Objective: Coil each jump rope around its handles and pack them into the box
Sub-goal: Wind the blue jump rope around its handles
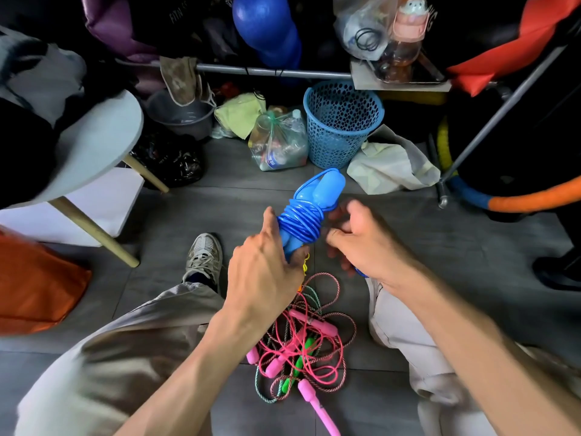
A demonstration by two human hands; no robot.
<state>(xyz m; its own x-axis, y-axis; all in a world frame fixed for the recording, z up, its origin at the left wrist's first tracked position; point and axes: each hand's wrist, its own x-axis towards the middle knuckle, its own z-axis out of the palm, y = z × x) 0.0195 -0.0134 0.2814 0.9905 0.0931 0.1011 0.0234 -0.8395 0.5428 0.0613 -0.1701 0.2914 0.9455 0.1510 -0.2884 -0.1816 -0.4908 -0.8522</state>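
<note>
Left hand (264, 265) grips blue jump rope (301, 221) handles | right hand (361, 237) blurred beside coil, grip unclear

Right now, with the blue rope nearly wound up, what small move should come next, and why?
Probably tuck the loose end under the coils: the left hand grips the blue rope bundle by its handles, and the right hand works beside the tight coils.

Bare grey floor (195, 212) lies open ahead and to the left of the hands, between the shoe (204, 254) and the clutter at the back. That back edge is blocked — a blue mesh basket (342, 121), a bag of bottles (278, 143), a cloth (390, 168). Below, tangled ropes (301, 338) fill the gap between the knees — a chair leg (94, 231) slants across on the left.
</note>
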